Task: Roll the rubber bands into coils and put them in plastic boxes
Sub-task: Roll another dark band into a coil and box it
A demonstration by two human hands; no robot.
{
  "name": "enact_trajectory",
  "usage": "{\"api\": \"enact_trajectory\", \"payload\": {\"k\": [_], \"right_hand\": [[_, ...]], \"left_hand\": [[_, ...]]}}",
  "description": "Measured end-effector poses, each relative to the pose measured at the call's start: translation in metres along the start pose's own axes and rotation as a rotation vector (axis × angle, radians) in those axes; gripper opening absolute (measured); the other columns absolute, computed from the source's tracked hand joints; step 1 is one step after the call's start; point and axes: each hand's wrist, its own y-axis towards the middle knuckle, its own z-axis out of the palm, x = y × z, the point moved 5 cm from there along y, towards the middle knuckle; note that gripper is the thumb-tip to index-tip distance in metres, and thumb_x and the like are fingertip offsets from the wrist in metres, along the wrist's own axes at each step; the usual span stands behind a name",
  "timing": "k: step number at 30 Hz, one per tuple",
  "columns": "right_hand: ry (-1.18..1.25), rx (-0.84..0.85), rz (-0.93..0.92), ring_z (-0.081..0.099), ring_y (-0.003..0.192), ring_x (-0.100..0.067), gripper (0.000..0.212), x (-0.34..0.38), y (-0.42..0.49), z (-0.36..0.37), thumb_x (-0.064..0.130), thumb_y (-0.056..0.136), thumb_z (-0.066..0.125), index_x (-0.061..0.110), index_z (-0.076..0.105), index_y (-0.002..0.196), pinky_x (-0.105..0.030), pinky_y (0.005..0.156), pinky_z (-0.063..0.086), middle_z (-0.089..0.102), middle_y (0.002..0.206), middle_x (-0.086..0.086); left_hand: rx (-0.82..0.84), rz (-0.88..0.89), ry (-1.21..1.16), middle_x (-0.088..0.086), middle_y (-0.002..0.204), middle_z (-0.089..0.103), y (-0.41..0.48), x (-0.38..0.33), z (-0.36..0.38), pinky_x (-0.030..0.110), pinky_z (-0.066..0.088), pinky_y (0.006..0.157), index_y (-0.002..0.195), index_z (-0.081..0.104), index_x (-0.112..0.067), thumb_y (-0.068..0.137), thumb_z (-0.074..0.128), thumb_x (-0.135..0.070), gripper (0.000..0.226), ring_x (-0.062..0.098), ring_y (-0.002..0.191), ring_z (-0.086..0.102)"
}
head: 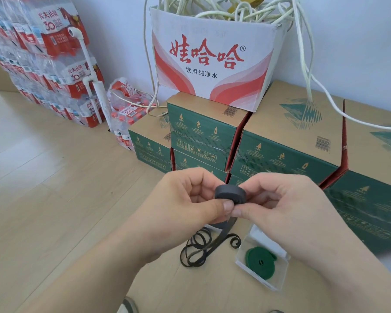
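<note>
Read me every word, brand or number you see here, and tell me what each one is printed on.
"娃哈哈" with an ® mark: white carton.
"饮用纯净水": same carton, beneath the brand.
"农夫山泉": shrink-wrapped bottle packs.
"30周年": same packs.
Green cartons: small print and barcode digits too small to read.

Pale bluish-white wall across the top, plain. Light wood-plank floor, lower left, evenly daylit with soft glare. Upper left: stacked shrink-wrapped bottled water packs, a white PVC pipe leaning against them, and a smaller bottle pack on the floor beside. Centre to right: green-and-brown cartons stacked in rows. On top sits a white box with red print, cream cords spilling out.
</note>
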Motion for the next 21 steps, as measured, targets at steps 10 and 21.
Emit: {"api": "enact_trajectory", "payload": {"k": [10, 21], "right_hand": [[-0.252, -0.057, 0.046, 0.057, 0.060, -0.008, 0.019, -0.007, 0.002, 0.009, 0.020, 0.068, 0.088, 0.027, 0.071, 0.067, -0.026, 0.059, 0.053, 0.065, 0.063, 0.008], [-0.269, -0.059, 0.003, 0.060, 0.075, -0.005, 0.016, -0.009, 0.003, 0.011, 0.036, 0.073, 0.086, 0.042, 0.075, 0.083, -0.033, 0.072, 0.053, 0.063, 0.080, 0.013]], "left_hand": [[-0.108, 0.462, 0.931, -0.009, 0.072, 0.055, -0.004, -0.009, 0.010, 0.030, 0.045, 0.053, 0.099, 0.068, -0.036, 0.081, 0.070, -0.034, 0.018, 0.008, 0.064, 0.046], [-0.005, 0.096, 0.380, 0.000, 0.082, 0.076, 0.002, 0.004, -0.001, 0.048, 0.061, 0.075, 0.087, 0.063, -0.028, 0.088, 0.066, 0.001, 0.029, 0.025, 0.074, 0.073]]}}
